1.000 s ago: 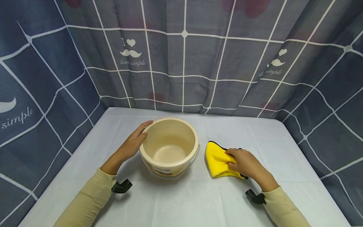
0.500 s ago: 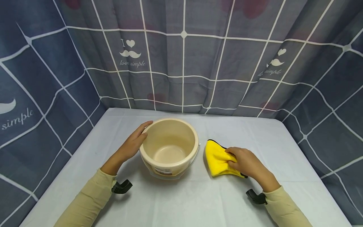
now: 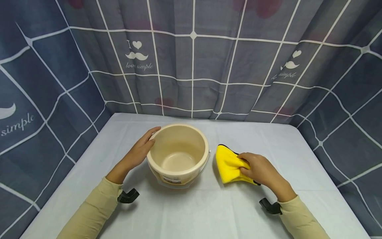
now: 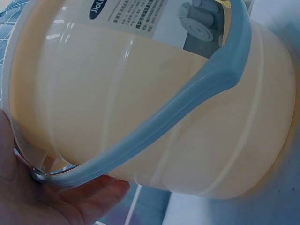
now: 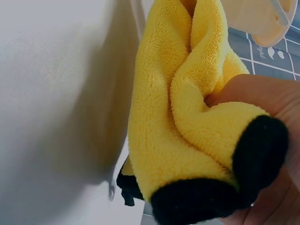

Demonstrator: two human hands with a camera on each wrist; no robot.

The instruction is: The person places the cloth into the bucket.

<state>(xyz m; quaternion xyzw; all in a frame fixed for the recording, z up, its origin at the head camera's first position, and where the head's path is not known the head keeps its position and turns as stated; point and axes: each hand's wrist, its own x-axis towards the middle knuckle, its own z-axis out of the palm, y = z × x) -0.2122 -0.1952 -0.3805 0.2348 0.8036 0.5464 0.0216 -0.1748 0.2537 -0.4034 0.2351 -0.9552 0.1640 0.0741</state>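
Observation:
A cream plastic bucket (image 3: 179, 162) stands upright on the table, its inside visible from above. My left hand (image 3: 138, 153) holds its rim at the left side. In the left wrist view, that hand's fingers (image 4: 105, 197) lie against the outer wall beside the end of the handle (image 4: 154, 126). My right hand (image 3: 262, 170) pinches a folded yellow cloth (image 3: 229, 166) with black edging, to the right of the bucket. The right wrist view shows the plush cloth (image 5: 159, 108) bunched between thumb and fingers, partly raised above the white surface with a shadow beside it.
The table (image 3: 191, 215) wears a white cover. Dark grey-blue checked curtains (image 3: 215, 63) hang behind it and at both sides. A black wrist camera (image 3: 128, 196) sits under the left sleeve, and another black camera (image 3: 270, 206) under the right one.
My right hand has shifted slightly away from me, and the yellow cloth has risen a little with it. The left hand and the bucket stay where they were.

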